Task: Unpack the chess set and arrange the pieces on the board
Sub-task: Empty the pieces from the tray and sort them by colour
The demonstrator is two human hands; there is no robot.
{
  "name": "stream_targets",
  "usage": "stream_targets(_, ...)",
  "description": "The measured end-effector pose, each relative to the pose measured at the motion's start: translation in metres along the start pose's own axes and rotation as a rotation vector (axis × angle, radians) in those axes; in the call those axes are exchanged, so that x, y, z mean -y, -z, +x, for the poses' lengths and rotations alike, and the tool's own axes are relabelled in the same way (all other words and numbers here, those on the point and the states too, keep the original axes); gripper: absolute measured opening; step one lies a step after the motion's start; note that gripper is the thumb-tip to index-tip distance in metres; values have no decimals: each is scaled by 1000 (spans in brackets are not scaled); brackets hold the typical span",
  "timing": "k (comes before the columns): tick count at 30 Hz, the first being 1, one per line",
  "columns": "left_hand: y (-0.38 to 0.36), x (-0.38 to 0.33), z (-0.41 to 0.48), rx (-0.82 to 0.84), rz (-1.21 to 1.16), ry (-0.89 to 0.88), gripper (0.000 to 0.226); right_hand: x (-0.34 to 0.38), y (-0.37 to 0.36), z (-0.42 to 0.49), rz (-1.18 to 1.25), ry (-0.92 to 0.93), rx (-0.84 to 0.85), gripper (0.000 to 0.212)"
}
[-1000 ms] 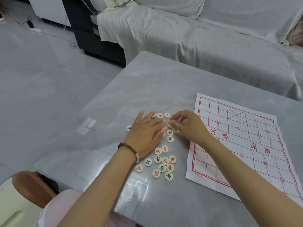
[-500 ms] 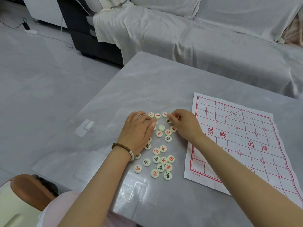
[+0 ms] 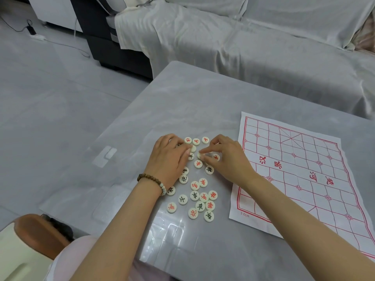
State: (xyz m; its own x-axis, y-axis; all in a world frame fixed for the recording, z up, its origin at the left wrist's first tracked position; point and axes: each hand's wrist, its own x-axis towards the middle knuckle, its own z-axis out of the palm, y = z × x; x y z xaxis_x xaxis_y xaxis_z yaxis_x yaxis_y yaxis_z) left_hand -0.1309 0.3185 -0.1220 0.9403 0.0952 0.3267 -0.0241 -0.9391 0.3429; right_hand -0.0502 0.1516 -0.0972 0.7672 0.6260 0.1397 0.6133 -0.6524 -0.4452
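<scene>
The left hand (image 3: 170,157), a beaded bracelet (image 3: 151,180) at its wrist, lies palm down on the grey table (image 3: 203,98). Its fingers are loosely spread over the far chess pieces (image 3: 199,205), gripping none and hiding several. The round discs lie flat and scattered at the board's 9 o'clock, mostly with red or black characters up. At 3 o'clock from that hand, the right hand (image 3: 227,159) pinches a pale piece (image 3: 200,156) between thumb and forefinger; its face is hard to make out. The paper board (image 3: 294,169) lies flat, long axis roughly 12 to 6 o'clock, with its 5 o'clock corner cut off by the frame.
</scene>
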Motion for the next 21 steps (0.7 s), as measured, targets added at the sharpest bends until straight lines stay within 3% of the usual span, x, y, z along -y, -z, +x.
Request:
stream_targets(3,1,1,2,1,-35,12,47,1,-1,6,23,-13,-10,19)
stream_targets(9,-2,6,16,33,-67,59,26,-2,-5,14,85,-135,39,18)
stream_targets(21,6,8,15,9,-172,144,28,-2,-6,12,229,-84,-36,18)
